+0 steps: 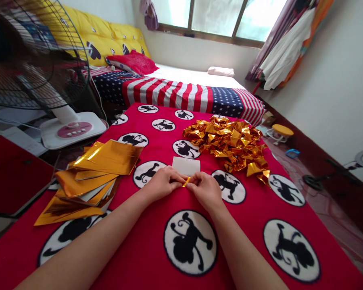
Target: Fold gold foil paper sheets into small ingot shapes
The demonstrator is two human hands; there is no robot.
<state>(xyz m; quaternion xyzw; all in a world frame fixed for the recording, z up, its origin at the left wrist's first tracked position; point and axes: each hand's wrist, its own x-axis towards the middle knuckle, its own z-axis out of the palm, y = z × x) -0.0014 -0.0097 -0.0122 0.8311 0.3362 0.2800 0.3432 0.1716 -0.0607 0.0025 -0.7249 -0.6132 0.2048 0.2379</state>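
Note:
My left hand [163, 182] and my right hand [205, 188] meet over the red cloth [248, 225] with black-and-white monkey circles. Both pinch one sheet of foil paper [186, 167], white side up, with a gold edge showing between my fingertips. A stack of flat gold foil sheets [93, 173] lies to the left of my left hand. A heap of folded gold foil pieces [230, 143] sits beyond my right hand, to the right.
A standing fan [39, 56] with a white base [72, 131] stands at the left. Behind the cloth is a bed with a stars-and-stripes cover [181, 93], a red pillow [133, 62] and a yellow headboard. Floor with small items lies at the right.

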